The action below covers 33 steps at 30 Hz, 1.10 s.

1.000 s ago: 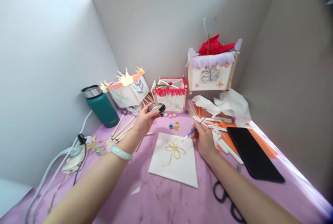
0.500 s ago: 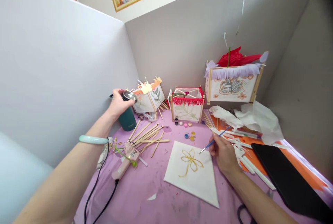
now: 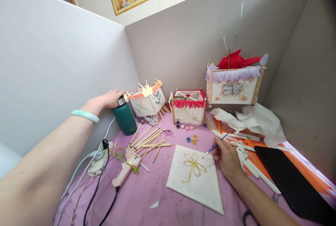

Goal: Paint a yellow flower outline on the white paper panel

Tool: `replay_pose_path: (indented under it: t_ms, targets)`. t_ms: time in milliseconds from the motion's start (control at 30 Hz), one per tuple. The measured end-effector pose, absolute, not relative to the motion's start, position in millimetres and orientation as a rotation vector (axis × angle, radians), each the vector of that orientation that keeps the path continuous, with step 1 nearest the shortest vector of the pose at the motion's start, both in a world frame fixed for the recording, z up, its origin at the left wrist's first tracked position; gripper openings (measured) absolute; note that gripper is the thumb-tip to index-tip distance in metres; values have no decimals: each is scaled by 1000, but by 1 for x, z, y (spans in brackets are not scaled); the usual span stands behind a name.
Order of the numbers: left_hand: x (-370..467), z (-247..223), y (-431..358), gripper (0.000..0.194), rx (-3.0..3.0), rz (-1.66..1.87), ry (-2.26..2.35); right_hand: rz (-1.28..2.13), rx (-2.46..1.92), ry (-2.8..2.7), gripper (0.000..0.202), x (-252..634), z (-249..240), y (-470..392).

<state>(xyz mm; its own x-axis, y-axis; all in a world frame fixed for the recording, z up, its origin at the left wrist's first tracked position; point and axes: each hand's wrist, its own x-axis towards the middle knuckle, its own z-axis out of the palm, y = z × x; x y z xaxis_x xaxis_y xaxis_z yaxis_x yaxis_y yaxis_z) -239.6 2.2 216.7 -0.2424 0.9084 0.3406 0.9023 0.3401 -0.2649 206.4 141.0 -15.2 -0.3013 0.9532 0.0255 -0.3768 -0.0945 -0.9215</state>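
Note:
My left hand [image 3: 112, 99] reaches to the back left and grips the top of a teal thermos [image 3: 126, 119] that stands upright against the panel. Its palm and fingers cover most of the dark cap, and the silver neck band shows below. Between the fingers of my right hand [image 3: 225, 156] is a thin blue paintbrush [image 3: 214, 146], its tip just above a white square sheet [image 3: 181, 187]. A flower with a curved stem is painted on that sheet in yellow-gold. Small pots of paint [image 3: 194, 141] lie behind the sheet, blue and yellow nearest.
Wooden sticks [image 3: 149, 138] and a pink glue gun [image 3: 126, 173] with a black cord lie left. Decorated lanterns [image 3: 189, 112] stand along the back panel. At right are white tissue [image 3: 258, 121], white sticks, orange paper and a black tablet-like slab [image 3: 286, 180]. A power strip [image 3: 98, 164] sits lower left.
The thermos's open-looking metal rim, seen before beside my left hand, is now covered by the cap under that hand. My left hand has shifted slightly left. My right hand stays nearly still.

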Motion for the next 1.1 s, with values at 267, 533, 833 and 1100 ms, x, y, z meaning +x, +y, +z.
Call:
replay_pose_path:
  t_ms: [267, 533, 833, 1100]
  targets:
    - [-198, 215, -1, 74, -1474, -271, -2140, 1593, -792, -1090, 35, 207, -16, 142]
    - [-39, 91, 43, 24, -1782, -1279, -2278, 1513, -804, -1130, 33, 207, -13, 140]
    - [-8, 3, 98, 59, -1770, -2987, -2477, 1356, -877, -1224, 35, 209, -9, 134]
    - [-2, -16, 115, 42, -2109, -1542, -2454, 1043, -902, -1522, 33, 194, 13, 153]
